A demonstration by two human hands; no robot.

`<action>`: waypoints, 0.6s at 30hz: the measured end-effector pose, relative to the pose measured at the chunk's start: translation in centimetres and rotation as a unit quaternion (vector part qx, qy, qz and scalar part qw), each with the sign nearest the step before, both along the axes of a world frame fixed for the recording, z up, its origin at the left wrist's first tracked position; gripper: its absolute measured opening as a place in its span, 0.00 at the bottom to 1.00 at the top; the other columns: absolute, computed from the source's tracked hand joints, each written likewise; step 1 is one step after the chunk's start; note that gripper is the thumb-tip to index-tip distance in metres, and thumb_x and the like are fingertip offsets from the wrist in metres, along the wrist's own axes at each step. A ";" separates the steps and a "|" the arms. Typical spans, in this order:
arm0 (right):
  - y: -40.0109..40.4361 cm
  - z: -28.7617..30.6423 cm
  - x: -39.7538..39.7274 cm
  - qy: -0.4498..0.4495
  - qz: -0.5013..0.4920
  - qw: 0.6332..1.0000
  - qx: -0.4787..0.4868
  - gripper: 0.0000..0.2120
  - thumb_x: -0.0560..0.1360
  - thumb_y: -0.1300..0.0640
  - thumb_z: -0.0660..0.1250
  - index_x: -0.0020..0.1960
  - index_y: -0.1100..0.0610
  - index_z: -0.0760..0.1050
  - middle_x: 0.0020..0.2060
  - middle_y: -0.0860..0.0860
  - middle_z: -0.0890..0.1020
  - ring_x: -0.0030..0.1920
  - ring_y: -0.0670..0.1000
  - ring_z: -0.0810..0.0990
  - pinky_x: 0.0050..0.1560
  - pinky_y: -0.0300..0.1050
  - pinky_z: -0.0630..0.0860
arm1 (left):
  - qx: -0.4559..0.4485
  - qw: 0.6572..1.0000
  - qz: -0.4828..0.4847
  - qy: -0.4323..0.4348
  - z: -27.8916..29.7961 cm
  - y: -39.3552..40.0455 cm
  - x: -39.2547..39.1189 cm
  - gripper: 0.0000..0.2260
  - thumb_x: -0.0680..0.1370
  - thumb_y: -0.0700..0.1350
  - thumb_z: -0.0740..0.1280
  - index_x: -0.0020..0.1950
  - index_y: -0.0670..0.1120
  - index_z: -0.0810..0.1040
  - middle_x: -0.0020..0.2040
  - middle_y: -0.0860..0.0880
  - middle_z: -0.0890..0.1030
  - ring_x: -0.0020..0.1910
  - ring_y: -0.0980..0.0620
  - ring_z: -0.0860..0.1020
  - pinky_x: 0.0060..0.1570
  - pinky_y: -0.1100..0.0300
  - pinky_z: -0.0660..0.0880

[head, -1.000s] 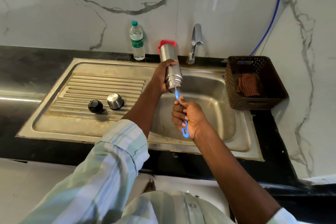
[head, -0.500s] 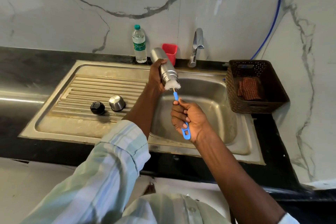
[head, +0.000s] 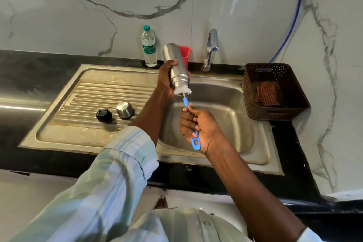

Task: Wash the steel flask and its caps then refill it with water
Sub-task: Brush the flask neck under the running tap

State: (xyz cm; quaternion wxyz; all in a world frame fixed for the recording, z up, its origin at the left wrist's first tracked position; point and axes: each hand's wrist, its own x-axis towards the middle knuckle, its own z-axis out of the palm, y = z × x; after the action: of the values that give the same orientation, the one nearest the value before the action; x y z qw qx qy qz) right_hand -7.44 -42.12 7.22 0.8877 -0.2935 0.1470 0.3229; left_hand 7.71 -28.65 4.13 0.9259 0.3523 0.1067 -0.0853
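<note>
My left hand grips the steel flask above the sink basin, mouth tilted down toward me. A bottle brush with a blue handle is held in my right hand; its white bristles show at the flask's mouth and the rest is inside. On the ribbed drainboard to the left lie the black inner cap and the steel outer cap, side by side.
A plastic water bottle and a red cup stand at the back by the tap. A dark woven basket with a checked cloth sits right of the sink. Black counter surrounds the sink.
The brush has slid partly out of the flask, so its white bristles now show at the mouth. The flask has tipped further, its base leaning away toward the wall.
</note>
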 end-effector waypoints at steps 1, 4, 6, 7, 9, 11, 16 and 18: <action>-0.1 0.2 -0.6 -0.001 0.003 1.000 -0.003 0.14 0.83 0.58 0.52 0.41 0.59 0.68 0.23 0.47 0.61 0.17 0.43 0.58 0.14 0.35 0.55 | -0.013 1.000 0.018 0.002 0.0 0.5 0.1 0.13 0.75 0.45 0.65 0.53 0.36 0.72 0.37 0.40 0.78 0.34 0.43 0.78 0.36 0.56 0.78; 0.0 -0.1 0.4 -0.012 0.004 1.000 -0.006 0.14 0.83 0.57 0.51 0.41 0.59 0.67 0.22 0.47 0.61 0.17 0.43 0.58 0.14 0.35 0.56 | -0.041 0.999 0.028 0.006 -0.3 -0.1 -0.3 0.16 0.74 0.45 0.66 0.56 0.36 0.70 0.38 0.39 0.77 0.34 0.42 0.78 0.36 0.55 0.79; 0.4 -0.7 1.4 -0.017 -0.004 0.999 -0.034 0.14 0.84 0.57 0.51 0.41 0.59 0.67 0.21 0.47 0.61 0.16 0.43 0.58 0.14 0.34 0.55 | -0.019 1.000 0.009 0.017 -0.9 -0.7 -0.7 0.20 0.75 0.45 0.66 0.62 0.35 0.68 0.41 0.37 0.76 0.37 0.41 0.79 0.38 0.52 0.80; 0.6 -1.1 1.6 -0.028 -0.009 0.998 -0.059 0.15 0.84 0.57 0.51 0.41 0.59 0.67 0.21 0.46 0.61 0.16 0.43 0.57 0.15 0.33 0.55 | 0.010 1.000 -0.005 0.025 -0.9 -0.5 -0.6 0.23 0.74 0.45 0.68 0.65 0.34 0.68 0.43 0.37 0.76 0.38 0.40 0.79 0.40 0.51 0.81; 0.5 -1.8 1.2 -0.049 -0.012 0.991 -0.124 0.15 0.84 0.58 0.51 0.41 0.59 0.67 0.21 0.46 0.61 0.16 0.43 0.57 0.16 0.32 0.55 | 0.109 0.992 -0.045 0.053 -0.4 0.6 -0.4 0.30 0.71 0.47 0.72 0.68 0.35 0.69 0.44 0.38 0.77 0.39 0.41 0.80 0.42 0.50 0.80; 0.4 -2.3 1.0 -0.075 0.002 0.976 -0.202 0.15 0.84 0.56 0.52 0.41 0.59 0.68 0.20 0.46 0.62 0.17 0.43 0.57 0.17 0.31 0.55 | 0.212 0.971 -0.056 0.091 0.4 0.8 0.0 0.29 0.70 0.50 0.77 0.65 0.39 0.73 0.41 0.42 0.79 0.36 0.44 0.81 0.42 0.50 0.80; 0.6 -2.3 -0.2 -0.076 0.003 0.969 -0.236 0.14 0.84 0.55 0.53 0.42 0.59 0.68 0.21 0.46 0.62 0.18 0.43 0.57 0.18 0.33 0.54 | 0.308 0.941 0.005 0.137 -0.2 -0.3 0.7 0.21 0.68 0.43 0.77 0.57 0.39 0.74 0.34 0.44 0.78 0.28 0.46 0.79 0.34 0.53 0.80; 0.1 -2.0 -1.3 -0.060 0.002 0.980 -0.191 0.15 0.84 0.55 0.53 0.42 0.59 0.68 0.22 0.46 0.60 0.18 0.43 0.56 0.17 0.32 0.54 | 0.234 0.964 0.020 0.124 -0.4 0.6 0.7 0.12 0.73 0.43 0.71 0.52 0.40 0.73 0.29 0.45 0.75 0.26 0.47 0.76 0.31 0.57 0.78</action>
State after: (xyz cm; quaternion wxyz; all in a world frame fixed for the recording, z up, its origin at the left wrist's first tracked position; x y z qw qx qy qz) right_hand -8.73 -42.01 5.25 0.8216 -0.4770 0.1523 0.2725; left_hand 8.45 -28.02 3.70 0.7983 0.5439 0.2450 -0.0828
